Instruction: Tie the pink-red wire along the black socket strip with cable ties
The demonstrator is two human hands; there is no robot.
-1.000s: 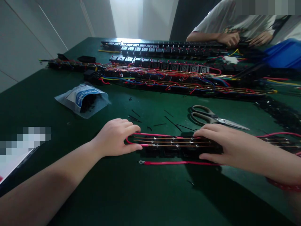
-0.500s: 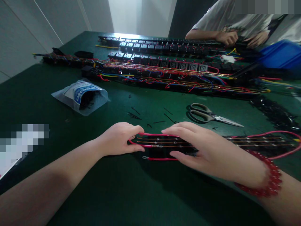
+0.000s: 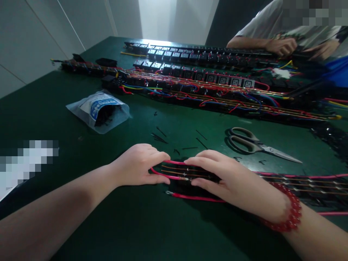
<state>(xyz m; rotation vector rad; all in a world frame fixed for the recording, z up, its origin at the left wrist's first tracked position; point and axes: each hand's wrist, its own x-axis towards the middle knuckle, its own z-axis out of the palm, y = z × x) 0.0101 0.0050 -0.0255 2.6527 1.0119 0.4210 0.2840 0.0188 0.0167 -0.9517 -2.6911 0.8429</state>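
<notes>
A long black socket strip (image 3: 299, 185) with copper bars and red wires lies across the green table (image 3: 152, 224) in front of me. My left hand (image 3: 138, 165) grips its left end, fingers curled over the looped red wire (image 3: 160, 173). My right hand (image 3: 225, 177), with a red bead bracelet on the wrist, is wrapped over the strip just right of the left hand, thumb on the near side. A loose red wire with a ring terminal (image 3: 174, 194) lies along the strip's near edge.
Scissors (image 3: 255, 143) lie beyond my right hand. A plastic bag of black parts (image 3: 99, 110) sits to the left, with cut black tie ends (image 3: 160, 137) scattered nearby. Several wired socket strips (image 3: 206, 90) fill the far side, where another person's hands (image 3: 282, 46) work.
My right hand has slid left along the strip, from well right of centre to close beside my left hand. The left hand has stayed on the strip's end.
</notes>
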